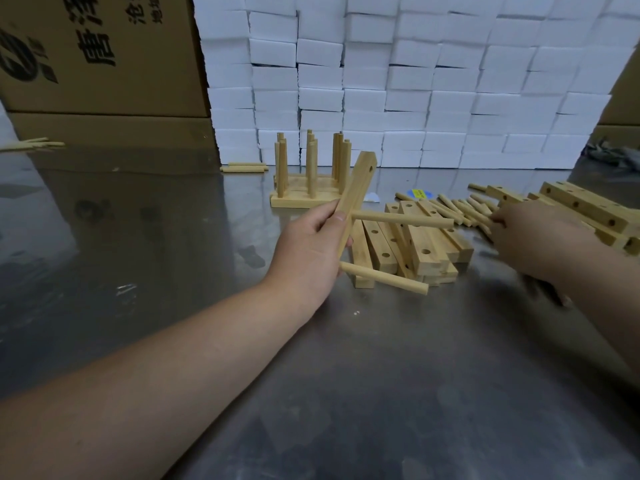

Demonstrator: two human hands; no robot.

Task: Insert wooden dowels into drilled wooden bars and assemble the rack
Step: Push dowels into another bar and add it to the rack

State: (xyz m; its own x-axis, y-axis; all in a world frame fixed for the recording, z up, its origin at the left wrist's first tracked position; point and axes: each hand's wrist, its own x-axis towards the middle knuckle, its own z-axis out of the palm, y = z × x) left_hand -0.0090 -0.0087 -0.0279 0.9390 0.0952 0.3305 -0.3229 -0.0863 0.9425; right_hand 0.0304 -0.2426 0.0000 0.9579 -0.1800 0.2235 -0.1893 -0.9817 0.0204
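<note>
My left hand (308, 247) grips a drilled wooden bar (356, 188) that stands tilted above the table. Two dowels stick out of it to the right, an upper dowel (401, 218) and a lower dowel (384, 278), and a hole near its top is open. My right hand (533, 237) reaches into a row of loose dowels (460, 207) on the table, its fingers curled around them; the fingertips are hidden. A heap of drilled bars (426, 247) lies between my hands. Behind it stands an assembled rack (308, 178) with several upright dowels.
More long drilled bars (585, 206) lie at the far right. A wall of white foam blocks (398, 81) closes the back, with cardboard boxes (100, 53) at left. Loose dowels (244, 167) lie by the boxes. The table (346, 375) is shiny metal.
</note>
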